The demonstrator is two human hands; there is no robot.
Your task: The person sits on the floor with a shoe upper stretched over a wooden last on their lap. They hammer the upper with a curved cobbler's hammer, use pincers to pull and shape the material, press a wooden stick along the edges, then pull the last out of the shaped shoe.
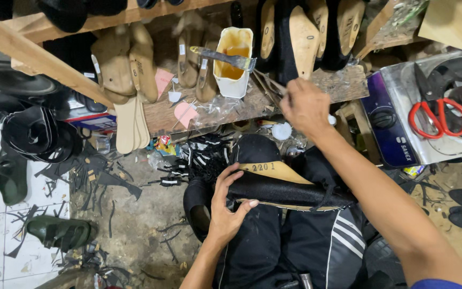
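Note:
My left hand grips the toe end of a black shoe upper stretched over a tan wooden last, which rests across my lap. My right hand reaches out over the wooden bench, fingers pinched near thin tools at the bench edge; whether it holds anything I cannot tell. Just beyond it stands a white plastic jug of amber glue with a brush laid across its rim.
Several wooden lasts hang along the shelf. At right, red-handled scissors lie on a metal stove. Green sandals and black leather scraps litter the floor at left, beside a speaker.

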